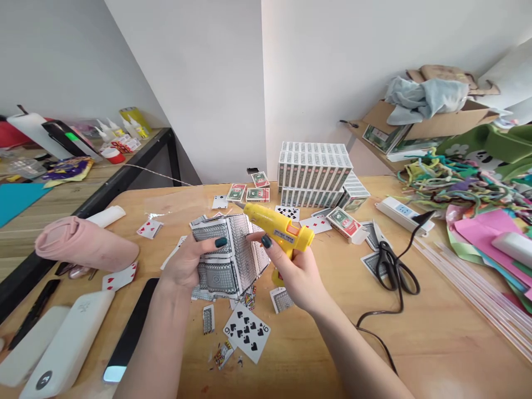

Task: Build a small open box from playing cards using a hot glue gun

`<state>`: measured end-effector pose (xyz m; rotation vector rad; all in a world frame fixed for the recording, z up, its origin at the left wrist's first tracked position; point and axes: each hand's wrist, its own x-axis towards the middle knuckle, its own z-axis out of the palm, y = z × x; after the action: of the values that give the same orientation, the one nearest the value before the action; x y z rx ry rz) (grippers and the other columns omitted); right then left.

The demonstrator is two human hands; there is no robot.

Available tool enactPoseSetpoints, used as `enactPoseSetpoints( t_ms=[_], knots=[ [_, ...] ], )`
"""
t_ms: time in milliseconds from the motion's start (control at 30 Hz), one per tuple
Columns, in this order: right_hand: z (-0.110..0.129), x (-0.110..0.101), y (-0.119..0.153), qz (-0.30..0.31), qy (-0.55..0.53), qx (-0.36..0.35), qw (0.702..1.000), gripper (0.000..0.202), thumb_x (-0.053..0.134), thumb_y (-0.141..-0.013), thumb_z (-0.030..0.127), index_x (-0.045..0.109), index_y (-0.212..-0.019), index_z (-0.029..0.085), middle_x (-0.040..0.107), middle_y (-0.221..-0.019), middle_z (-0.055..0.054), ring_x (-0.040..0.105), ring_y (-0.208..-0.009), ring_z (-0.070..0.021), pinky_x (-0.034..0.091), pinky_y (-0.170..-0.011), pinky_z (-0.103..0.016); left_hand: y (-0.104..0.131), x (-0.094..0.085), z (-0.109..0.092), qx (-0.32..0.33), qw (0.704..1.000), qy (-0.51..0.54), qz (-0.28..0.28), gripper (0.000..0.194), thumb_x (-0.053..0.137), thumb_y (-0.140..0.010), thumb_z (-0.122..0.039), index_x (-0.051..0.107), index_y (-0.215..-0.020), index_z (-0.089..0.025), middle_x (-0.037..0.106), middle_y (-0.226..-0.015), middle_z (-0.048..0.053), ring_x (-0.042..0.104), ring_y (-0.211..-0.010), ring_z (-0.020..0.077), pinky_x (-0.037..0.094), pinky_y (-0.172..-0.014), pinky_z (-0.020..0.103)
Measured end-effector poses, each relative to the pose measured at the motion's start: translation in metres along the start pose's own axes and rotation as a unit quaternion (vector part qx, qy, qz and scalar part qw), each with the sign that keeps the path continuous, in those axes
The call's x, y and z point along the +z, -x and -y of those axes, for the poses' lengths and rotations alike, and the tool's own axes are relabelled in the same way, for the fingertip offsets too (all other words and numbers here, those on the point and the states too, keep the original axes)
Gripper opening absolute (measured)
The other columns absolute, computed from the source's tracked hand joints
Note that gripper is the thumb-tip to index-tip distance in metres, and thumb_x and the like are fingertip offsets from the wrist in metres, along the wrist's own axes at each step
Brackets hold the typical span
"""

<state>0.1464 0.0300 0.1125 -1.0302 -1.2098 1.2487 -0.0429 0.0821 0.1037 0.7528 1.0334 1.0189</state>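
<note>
A boxy structure of patterned playing cards (220, 271) is gripped by my left hand (187, 260), whose thumb lies across its upper face. My right hand (293, 271) is wrapped round the handle of a yellow glue gun (276, 224), with the nozzle pointing left above the cards. My right index finger reaches toward the structure's right face; whether it touches is unclear. Below the structure lie a nine of spades (247, 332), a cut card piece (208, 320) and a face-down card (281, 300).
Stacked card boxes (313, 172) stand at the back. Black scissors (388, 263), a black cable (401, 293), a power strip (403, 213) and clear glue sticks (477, 293) lie right. A pink roll (87, 246), white power bank (70, 343) and black phone (133, 332) lie left.
</note>
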Motion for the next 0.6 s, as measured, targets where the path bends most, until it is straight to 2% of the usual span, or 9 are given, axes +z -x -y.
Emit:
enactPoseSetpoints(
  t_ms=[100,200,300,433,500,600],
  knots=[
    [-0.003,-0.0001,0.002,0.007,-0.004,0.016,1.0,0.034,0.053,-0.089,0.047,0.068,-0.107,0.023,0.056,-0.076,-0.005,0.058,-0.083,-0.0218,0.049,-0.066,-0.033,0.0004,0.0019,0.0008,-0.008,0.999,0.016,0.032,0.052,0.08,-0.053,-0.02,0.071,-0.104,-0.016,0.077,-0.089,0.01,0.072,-0.084,0.0342,0.06,-0.07,0.04],
    [-0.0062,-0.0008,0.0032,0.02,-0.011,0.021,1.0,0.037,0.052,-0.09,0.049,0.067,-0.112,0.024,0.054,-0.077,-0.005,0.056,-0.08,-0.0206,0.048,-0.064,-0.032,-0.0001,0.0044,0.0014,-0.005,1.0,0.015,0.019,0.046,0.08,-0.052,-0.018,0.072,-0.098,-0.015,0.077,-0.089,0.01,0.072,-0.085,0.0332,0.06,-0.071,0.038],
    [-0.0069,-0.0008,0.0032,0.025,-0.018,0.025,0.999,0.037,0.051,-0.09,0.05,0.067,-0.113,0.025,0.056,-0.082,-0.006,0.056,-0.08,-0.0202,0.049,-0.066,-0.033,-0.0007,0.0064,0.0019,0.001,1.0,0.0,-0.008,0.041,0.08,-0.051,-0.017,0.073,-0.091,-0.013,0.077,-0.091,0.01,0.072,-0.086,0.0319,0.06,-0.072,0.034],
    [-0.0042,-0.0003,0.0023,0.016,-0.017,-0.007,1.0,0.032,0.053,-0.09,0.047,0.068,-0.108,0.026,0.061,-0.094,-0.006,0.058,-0.088,-0.0213,0.05,-0.074,-0.036,-0.002,0.0059,0.0032,0.008,1.0,-0.006,-0.004,0.035,0.081,-0.05,-0.018,0.073,-0.084,-0.013,0.077,-0.094,0.01,0.071,-0.09,0.0321,0.06,-0.077,0.035],
    [-0.0025,0.0001,0.0021,0.014,-0.013,-0.021,1.0,0.029,0.053,-0.091,0.045,0.069,-0.106,0.026,0.063,-0.097,-0.006,0.059,-0.09,-0.0207,0.05,-0.077,-0.035,-0.0024,0.0051,0.0039,0.005,1.0,-0.008,-0.007,0.033,0.082,-0.049,-0.02,0.073,-0.08,-0.013,0.077,-0.092,0.01,0.072,-0.088,0.0318,0.06,-0.075,0.035],
    [-0.0006,0.0003,0.0017,0.019,-0.016,-0.004,1.0,0.029,0.053,-0.091,0.044,0.068,-0.106,0.024,0.065,-0.096,-0.006,0.06,-0.092,-0.0206,0.051,-0.076,-0.034,-0.002,0.0051,0.0041,0.002,1.0,-0.01,-0.014,0.03,0.082,-0.048,-0.021,0.072,-0.076,-0.013,0.077,-0.086,0.008,0.072,-0.083,0.0311,0.061,-0.07,0.033]
  ],
)
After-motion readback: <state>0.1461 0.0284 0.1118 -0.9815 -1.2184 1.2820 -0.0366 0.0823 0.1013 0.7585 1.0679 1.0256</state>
